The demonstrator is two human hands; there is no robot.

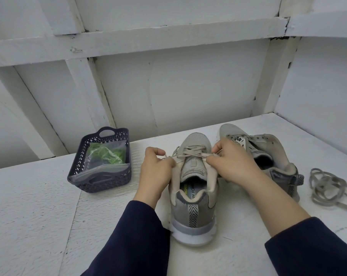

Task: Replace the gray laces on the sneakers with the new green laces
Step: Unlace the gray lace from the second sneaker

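A gray sneaker point(192, 212) stands upright in front of me, heel toward me, with its gray lace point(192, 151) threaded through the eyelets. My left hand point(154, 168) pinches the lace at the shoe's left side. My right hand point(232, 162) pinches the lace at the right side. A second gray sneaker point(268, 148) lies tilted on its side to the right, without a lace. A loose gray lace point(328, 188) lies in a heap at the far right. The green laces point(107, 155) sit in a clear bag inside a dark basket point(101, 182) at the left.
Everything rests on a white textured table point(39, 206). A white panelled wall point(168, 86) rises close behind it, and a side wall closes in on the right.
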